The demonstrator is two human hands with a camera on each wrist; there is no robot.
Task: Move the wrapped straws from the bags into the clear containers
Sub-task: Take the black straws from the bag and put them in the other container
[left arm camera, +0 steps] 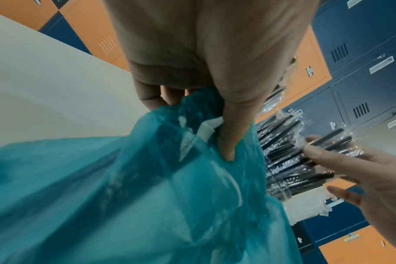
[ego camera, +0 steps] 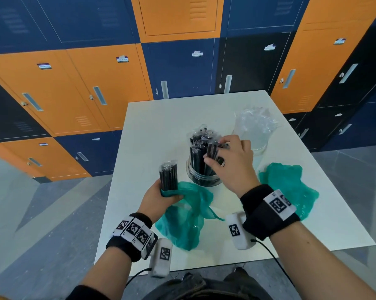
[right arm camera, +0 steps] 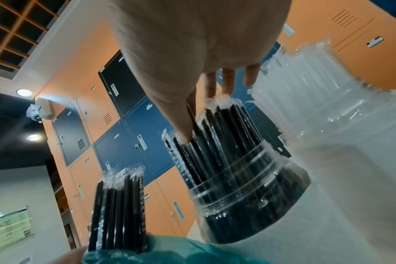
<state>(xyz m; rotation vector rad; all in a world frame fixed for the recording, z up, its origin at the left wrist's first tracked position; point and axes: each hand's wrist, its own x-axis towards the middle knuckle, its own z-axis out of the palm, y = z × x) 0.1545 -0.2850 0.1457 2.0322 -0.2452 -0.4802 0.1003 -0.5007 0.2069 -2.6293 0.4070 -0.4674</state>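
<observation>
My left hand (ego camera: pixel 161 198) grips the neck of a teal plastic bag (ego camera: pixel 182 221) around an upright bundle of black wrapped straws (ego camera: pixel 168 175) that sticks out of it. Just right of it on the white table stands a clear round container (ego camera: pixel 204 180), holding several black wrapped straws. Over that container my right hand (ego camera: pixel 230 165) pinches a few black straws (ego camera: pixel 212 151), thumb on one side and fingers at their tops. In the right wrist view the container (right arm camera: pixel 249 196) and the bagged bundle (right arm camera: pixel 118 214) stand side by side.
A second clear container (ego camera: pixel 254 135) with clear-wrapped straws stands behind my right hand. A second teal bag (ego camera: pixel 291 187) lies crumpled at the right of the table (ego camera: pixel 161 126). Orange and blue lockers (ego camera: pixel 96 83) stand beyond the far edge.
</observation>
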